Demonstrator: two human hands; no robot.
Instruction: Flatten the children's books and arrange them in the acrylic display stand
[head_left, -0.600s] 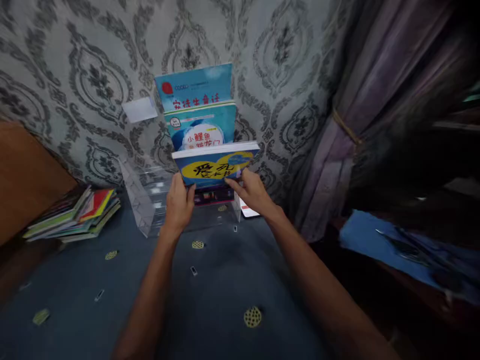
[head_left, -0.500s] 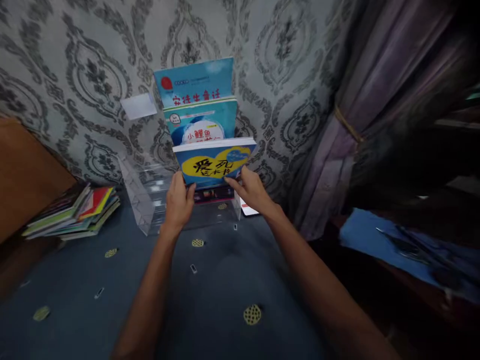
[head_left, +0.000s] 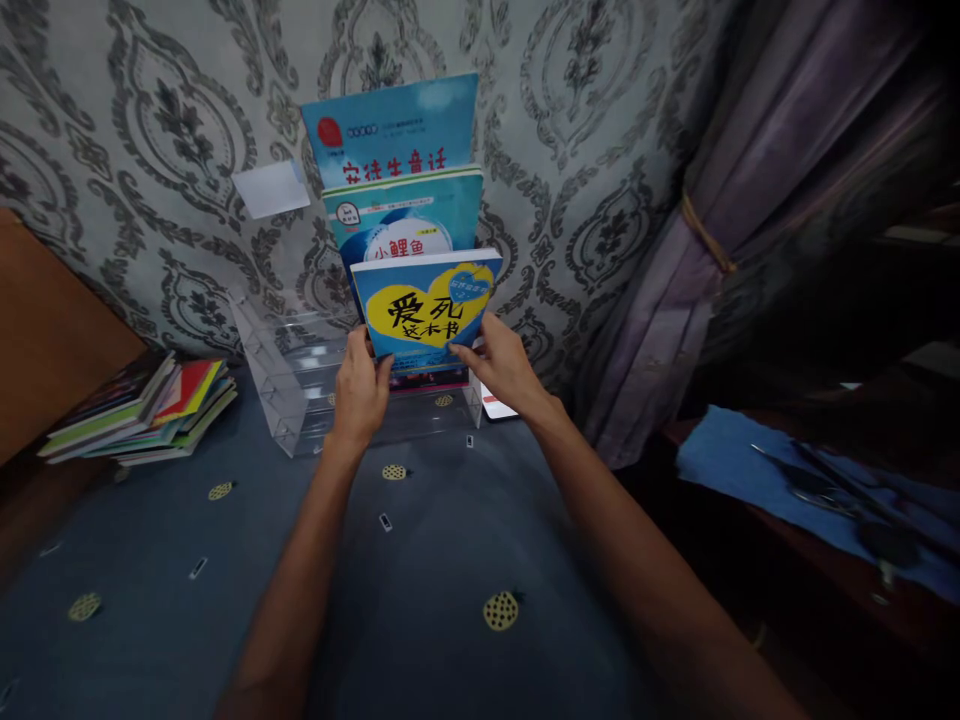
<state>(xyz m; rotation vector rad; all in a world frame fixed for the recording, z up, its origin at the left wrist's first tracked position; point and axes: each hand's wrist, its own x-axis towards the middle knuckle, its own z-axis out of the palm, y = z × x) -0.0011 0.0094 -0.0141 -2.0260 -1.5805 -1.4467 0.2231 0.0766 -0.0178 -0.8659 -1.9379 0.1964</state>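
Observation:
Between my two hands is a blue book (head_left: 429,312) with a yellow heart and black lettering on its cover. My left hand (head_left: 361,385) grips its lower left side, thumb in front. My right hand (head_left: 504,365) pinches the lower right side, thumb on the cover and fingers behind. The book stands at the front of a clear acrylic tiered rack (head_left: 279,385). Behind it rise a teal book (head_left: 457,208) and a taller light-blue book (head_left: 397,125) with red lettering. A dark, pink-edged item (head_left: 427,380) shows just below the held book.
Left on the dark blue tablecloth (head_left: 420,620) lies a pile of books (head_left: 142,415) beside a brown board (head_left: 60,340). A phone-like white item (head_left: 495,405) is by the rack's right end. At right are a tied curtain (head_left: 667,330) and a blue cloth (head_left: 720,465) with tools.
The held book has tilted back slightly, so its cover faces me more and its top edge looks thinner. Both hands keep their grip. The whole view has shifted a little.

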